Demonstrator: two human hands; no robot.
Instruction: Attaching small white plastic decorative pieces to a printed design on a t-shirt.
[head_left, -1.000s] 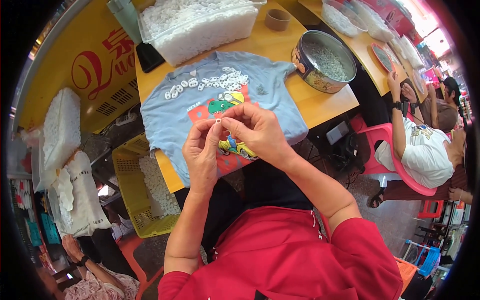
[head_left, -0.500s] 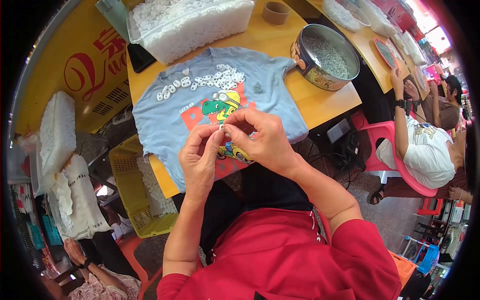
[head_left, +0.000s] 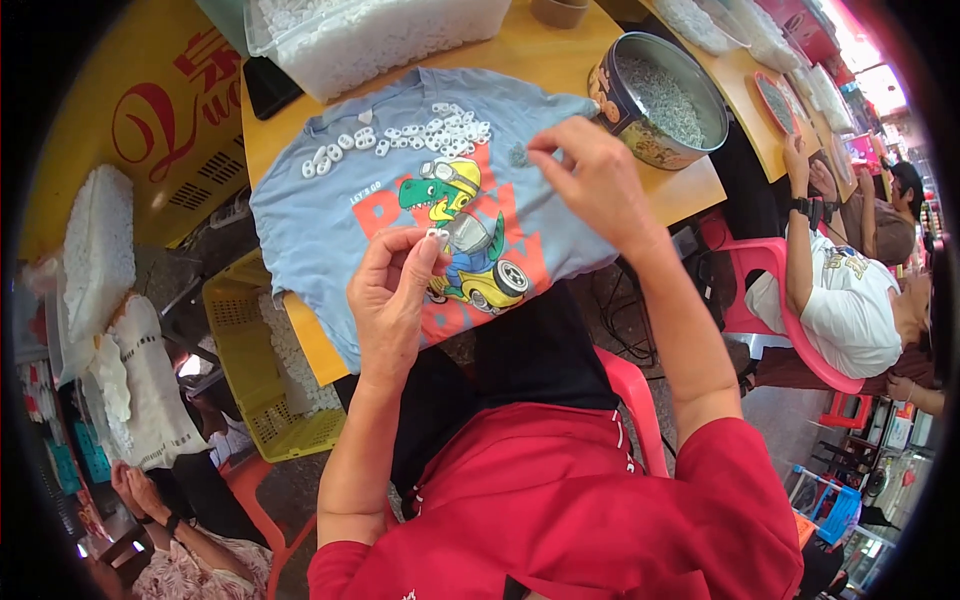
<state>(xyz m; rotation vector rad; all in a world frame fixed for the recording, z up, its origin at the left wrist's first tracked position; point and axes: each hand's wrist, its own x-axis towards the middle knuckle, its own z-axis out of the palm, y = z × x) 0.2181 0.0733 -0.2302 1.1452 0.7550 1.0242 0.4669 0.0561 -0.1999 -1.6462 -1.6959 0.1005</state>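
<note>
My left hand point(head_left: 392, 290) pinches a small white plastic piece with two holes point(head_left: 437, 235) between thumb and fingertips, above the printed front of a blue T-shirt point(head_left: 320, 235) spread on the table. My right hand point(head_left: 592, 180) is stretched forward, thumb and index finger slightly apart, beside a small heap of grey metal bits point(head_left: 517, 156) on the shirt. I see nothing between its fingers. More white two-holed pieces point(head_left: 440, 135) lie clustered on the shirt's upper part, with several set in a loose row to their left.
A clear bin of white pieces point(head_left: 390, 60) stands at the table's far side. A round tin point(head_left: 665, 105) of grey metal bits sits at the right. A yellow crate point(head_left: 235, 360) is left of the table point(head_left: 675, 195). Other people sit at both sides; one is on a pink chair point(head_left: 765, 255).
My right hand has left the white piece and moved forward and right to the heap of metal bits. My left hand keeps hold of the piece. The view has shifted slightly.
</note>
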